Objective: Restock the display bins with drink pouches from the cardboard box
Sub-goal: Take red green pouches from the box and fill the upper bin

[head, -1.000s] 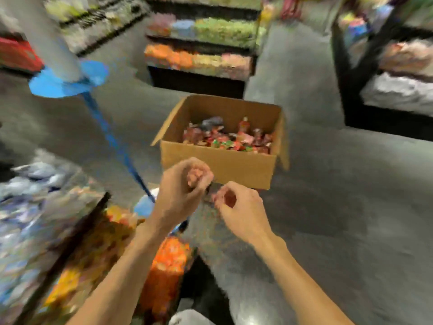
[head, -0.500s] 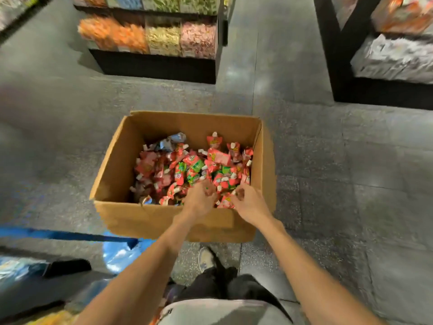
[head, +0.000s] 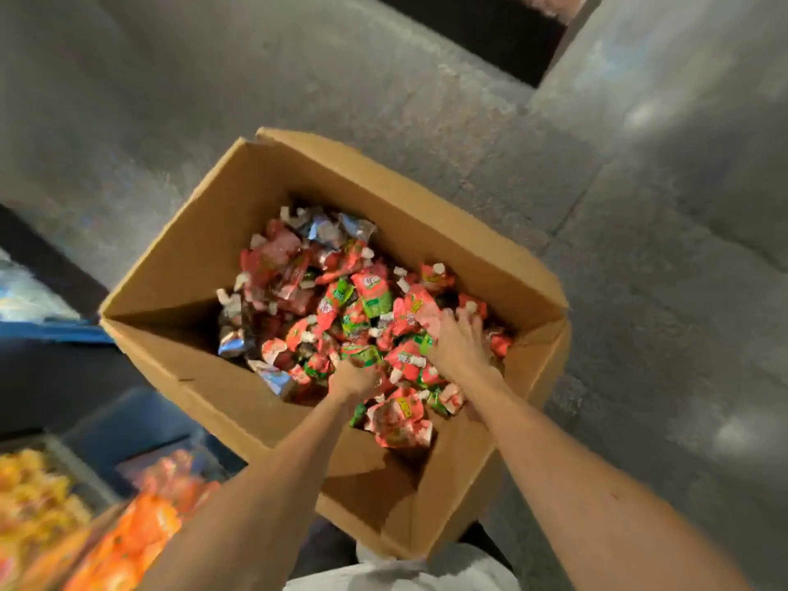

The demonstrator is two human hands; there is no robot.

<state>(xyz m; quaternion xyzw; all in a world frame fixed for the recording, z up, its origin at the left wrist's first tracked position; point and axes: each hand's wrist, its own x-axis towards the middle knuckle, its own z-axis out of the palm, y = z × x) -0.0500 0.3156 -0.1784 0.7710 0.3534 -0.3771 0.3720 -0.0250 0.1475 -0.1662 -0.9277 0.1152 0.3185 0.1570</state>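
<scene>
Cardboard box (head: 221, 390) sitting open, long axis upper-left to lower-right. Left hand (head: 354, 377) digging into drink pouches (head: 366, 292), grip unclear; right hand (head: 460, 341) pressing them, fingers spread.

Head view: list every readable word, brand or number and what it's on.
No text is legible.
Red-and-green drink pouches: printed patches, too blurred to read.
Silver foil pouches: nothing readable.
Brown cardboard box: no print visible.
Orange packets, lower left: blurred.
</scene>
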